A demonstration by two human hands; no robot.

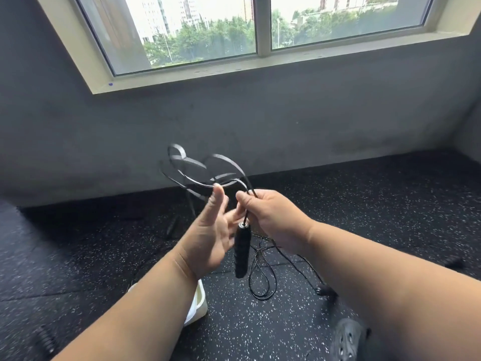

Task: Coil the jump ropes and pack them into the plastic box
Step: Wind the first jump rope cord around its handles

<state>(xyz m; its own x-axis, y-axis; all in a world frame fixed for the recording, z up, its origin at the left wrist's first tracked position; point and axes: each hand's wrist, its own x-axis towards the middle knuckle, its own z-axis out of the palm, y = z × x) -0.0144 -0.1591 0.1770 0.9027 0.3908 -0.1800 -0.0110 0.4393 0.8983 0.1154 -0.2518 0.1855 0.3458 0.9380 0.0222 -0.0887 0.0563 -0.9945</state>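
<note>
I count two jump ropes. The right hand [273,217] pinches the cord of the first rope [208,170] near the top; its thin black loops blur above the hands, and one ribbed black handle [242,250] hangs straight down. The left hand [210,235] is spread, fingers [218,196] straight, gripping nothing. The second rope [260,272] lies looped on the speckled floor [390,217]. One pale plastic box [199,304] sits under my left forearm; I can't make out its contents.

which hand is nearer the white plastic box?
Left. The left hand is up above the white plastic box, whose corner shows under that forearm; the right hand, pinching the rope, is farther right.
</note>
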